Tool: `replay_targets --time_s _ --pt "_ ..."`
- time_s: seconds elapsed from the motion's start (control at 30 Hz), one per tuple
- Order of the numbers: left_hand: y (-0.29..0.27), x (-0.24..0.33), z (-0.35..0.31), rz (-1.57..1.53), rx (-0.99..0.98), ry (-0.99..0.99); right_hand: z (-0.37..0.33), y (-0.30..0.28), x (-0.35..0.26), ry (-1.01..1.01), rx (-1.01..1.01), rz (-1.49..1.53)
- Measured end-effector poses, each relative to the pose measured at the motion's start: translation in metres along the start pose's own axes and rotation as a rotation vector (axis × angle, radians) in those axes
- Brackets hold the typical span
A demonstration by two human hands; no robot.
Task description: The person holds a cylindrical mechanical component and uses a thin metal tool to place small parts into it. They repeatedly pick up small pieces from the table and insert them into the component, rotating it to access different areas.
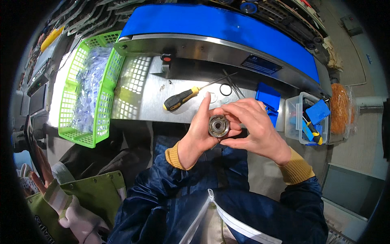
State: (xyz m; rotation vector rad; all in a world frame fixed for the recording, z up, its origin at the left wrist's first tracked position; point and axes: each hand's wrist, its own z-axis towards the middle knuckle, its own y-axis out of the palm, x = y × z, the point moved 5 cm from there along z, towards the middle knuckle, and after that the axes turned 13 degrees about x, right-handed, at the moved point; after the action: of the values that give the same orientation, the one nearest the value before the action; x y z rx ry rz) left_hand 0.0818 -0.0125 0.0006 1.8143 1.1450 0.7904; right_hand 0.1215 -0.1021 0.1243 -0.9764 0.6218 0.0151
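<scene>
A round metal ball bearing (219, 126) is held between my two hands, its ring face turned up toward me. My left hand (196, 134) cradles it from the left, thumb stretched upward and the other fingers behind it. From the right, my right hand (260, 128) curves round it, index finger above and thumb below. On the metal worktop (152, 106) beyond lie a black-and-yellow screwdriver (180, 99), a small black ring (225, 89) and dark tweezers (232, 84).
A green basket (105, 95) of clear plastic bags stands left. A blue conveyor belt (219, 28) crosses the back. At right are a blue box (268, 97) and a clear bin (293, 118) holding tools. Another person's hand (42, 171) shows at far left.
</scene>
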Motion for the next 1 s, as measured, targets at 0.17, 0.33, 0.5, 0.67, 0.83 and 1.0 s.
replay_targets --time_s 0.17,0.33,0.5,0.67,0.83,1.0 --pt "-0.006 0.001 0.0 -0.045 0.03 -0.009 -0.008 -0.013 0.009 0.064 0.119 0.074" --pt "-0.005 0.0 0.0 -0.031 0.04 0.016 -0.02 -0.01 0.014 0.127 0.215 0.131" --pt "-0.004 0.002 -0.004 -0.06 0.005 -0.016 -0.029 -0.011 0.02 0.129 0.357 0.183" --pt "-0.004 -0.001 -0.01 -0.061 -0.062 -0.048 -0.044 0.001 0.035 0.38 0.435 0.451" --pt "-0.01 -0.004 -0.009 -0.002 -0.069 -0.051 -0.051 0.009 0.032 0.358 0.434 0.428" --pt "-0.013 -0.005 -0.007 0.009 -0.054 -0.066 -0.05 0.003 0.034 0.213 0.441 0.32"
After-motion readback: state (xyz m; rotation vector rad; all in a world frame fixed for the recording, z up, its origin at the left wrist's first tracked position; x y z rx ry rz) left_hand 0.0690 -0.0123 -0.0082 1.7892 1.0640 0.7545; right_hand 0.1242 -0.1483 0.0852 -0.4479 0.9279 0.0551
